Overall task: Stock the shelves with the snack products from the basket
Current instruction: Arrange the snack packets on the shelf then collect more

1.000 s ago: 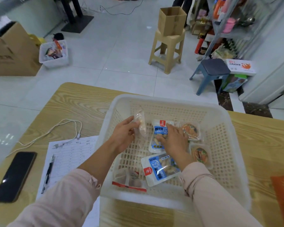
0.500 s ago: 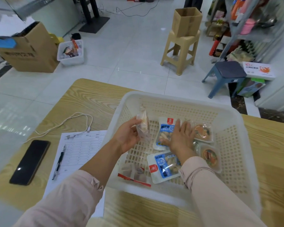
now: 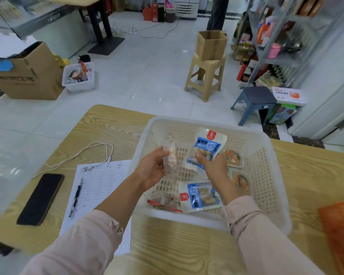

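Observation:
A white perforated basket [image 3: 266, 155] stands on the wooden table [image 3: 111, 128]. My left hand [image 3: 152, 168] holds a clear snack packet [image 3: 170, 153] upright over the basket's left side. My right hand [image 3: 213, 165] grips a blue-and-white nut packet [image 3: 207, 145] by its lower end and holds it raised and tilted above the basket floor. Inside lie another blue nut packet [image 3: 200, 196], two round orange-topped cups [image 3: 232, 157] [image 3: 241, 181] and a clear red-edged packet [image 3: 163, 203]. The metal shelves [image 3: 282, 56] stand far right.
On the table's left lie a black phone [image 3: 41, 198], a paper form [image 3: 99, 181] with a pen [image 3: 75, 197], and a white cable [image 3: 83, 153]. An orange object [image 3: 340, 231] sits at the right edge. Two stools [image 3: 206, 76] [image 3: 254, 100], cardboard boxes [image 3: 28, 76] and a bin [image 3: 78, 77] stand on the floor.
My right hand went from pressing flat on the blue nut packet to gripping it and lifting it off the basket floor. My left hand kept its clear packet, slightly raised.

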